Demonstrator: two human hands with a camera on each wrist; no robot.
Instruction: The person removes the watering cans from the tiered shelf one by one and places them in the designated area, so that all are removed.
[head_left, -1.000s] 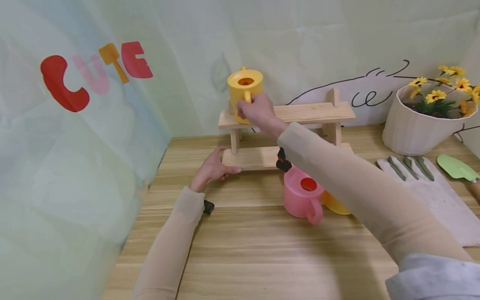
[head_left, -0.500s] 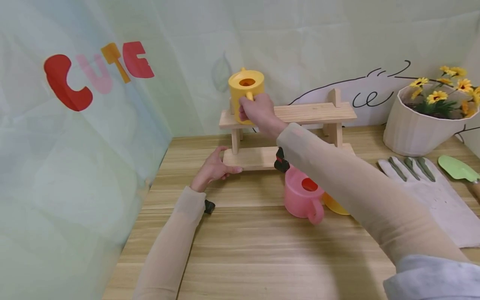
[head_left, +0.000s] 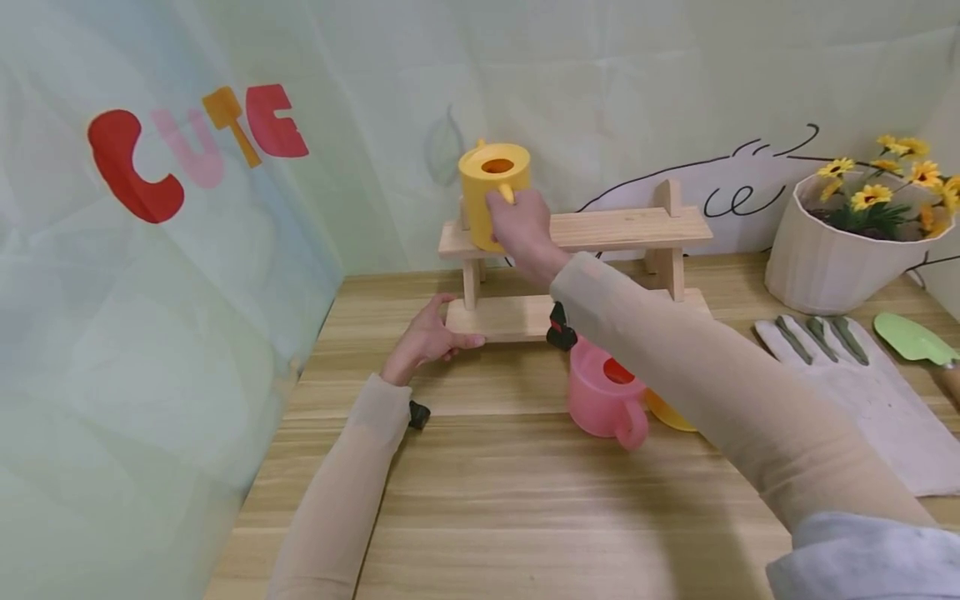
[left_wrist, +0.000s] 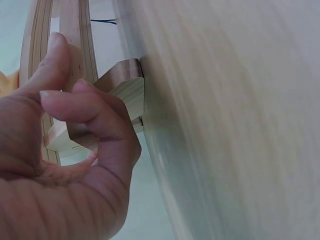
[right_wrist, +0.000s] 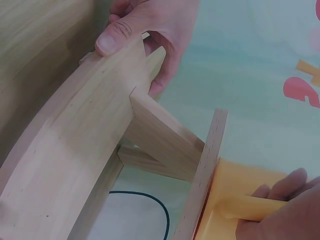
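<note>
A yellow watering can (head_left: 480,200) stands upright at the left end of the wooden stand's upper shelf (head_left: 622,227). My right hand (head_left: 525,229) grips its handle (right_wrist: 252,207); in the right wrist view the can's base meets the shelf board. At the lower shelf (head_left: 510,317), my left hand (head_left: 427,337) holds the left end, thumb on the front edge and fingers curled beneath, as the left wrist view (left_wrist: 95,130) also shows. A pink watering can (head_left: 600,396) sits on the table before the stand, beside a yellow one (head_left: 671,412) mostly hidden by my right forearm.
On the right stand a white pot (head_left: 817,258) with yellow flowers, a pair of grey-white gloves (head_left: 877,408) and a green trowel (head_left: 915,337). A printed cloth backdrop (head_left: 390,100) rises behind and to the left of the wooden table (head_left: 480,508).
The yellow watering can has turned slightly on the upper shelf, its handle swinging a little to the right with my right hand. My left hand stays in place on the lower shelf.
</note>
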